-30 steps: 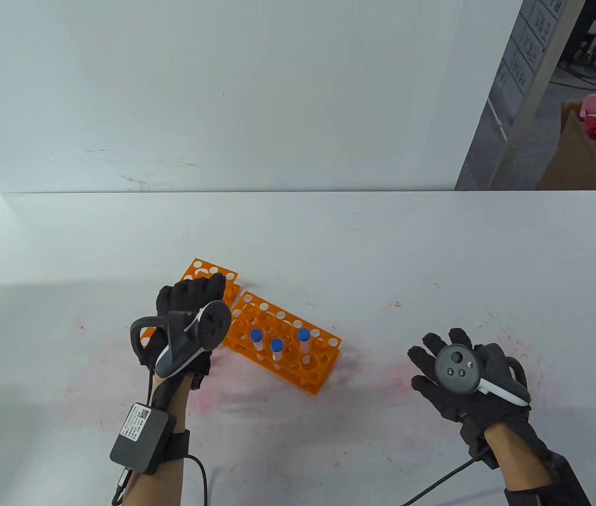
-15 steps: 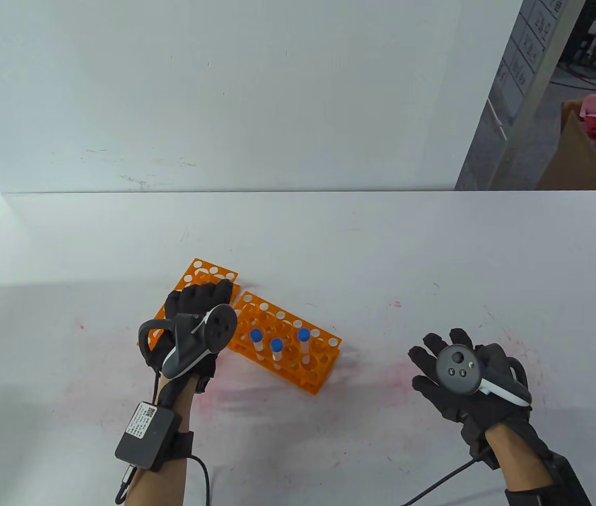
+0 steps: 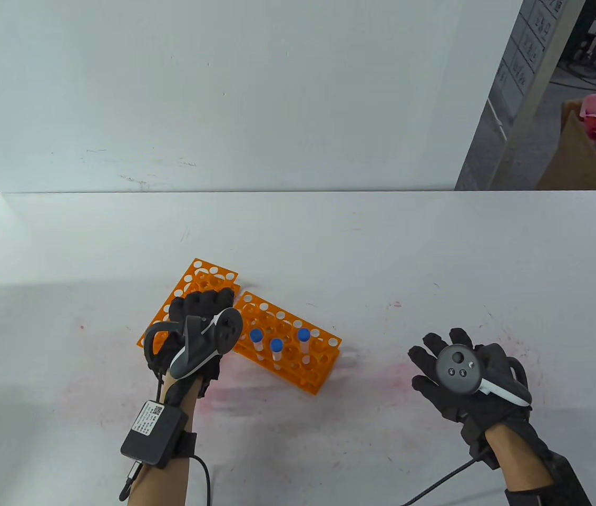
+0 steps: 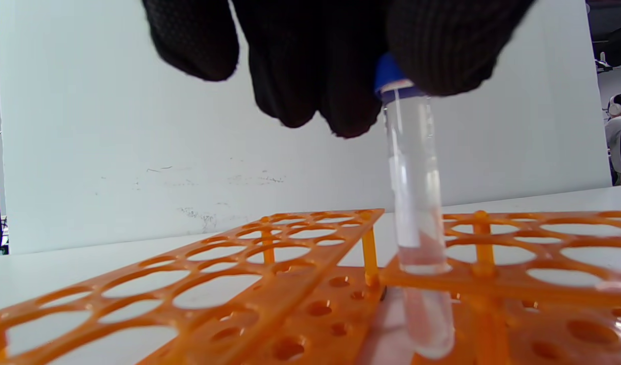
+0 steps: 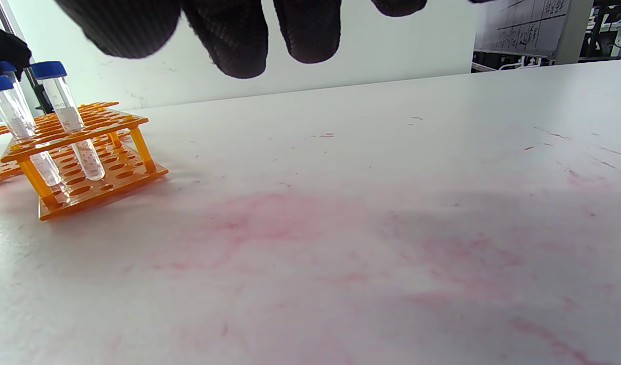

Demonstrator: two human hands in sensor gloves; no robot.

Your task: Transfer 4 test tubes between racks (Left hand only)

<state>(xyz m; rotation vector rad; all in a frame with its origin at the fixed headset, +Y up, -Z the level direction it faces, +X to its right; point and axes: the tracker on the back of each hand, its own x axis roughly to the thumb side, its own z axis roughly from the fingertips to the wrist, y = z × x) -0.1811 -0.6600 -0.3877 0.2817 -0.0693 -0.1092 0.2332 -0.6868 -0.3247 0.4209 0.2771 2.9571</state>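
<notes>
At the lower left of the table view, a blue-capped tube (image 4: 414, 203) is pinched by its cap in the left hand (image 3: 195, 329), hanging upright with its tip already through a hole of the right-hand rack (image 3: 290, 342). The right hand (image 3: 461, 379) is rested spread on the bench (image 3: 382, 253). No writing can be read.

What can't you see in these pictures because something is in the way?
- Table view: the left hand and its tracker cover the held test tube and much of the left rack.
- Left wrist view: the fingertips hide most of the tube's blue cap; the bottom edge almost cuts off its tip.
- Right wrist view: the right hand is cut off by the top edge; the right rack runs past the left edge.
</notes>
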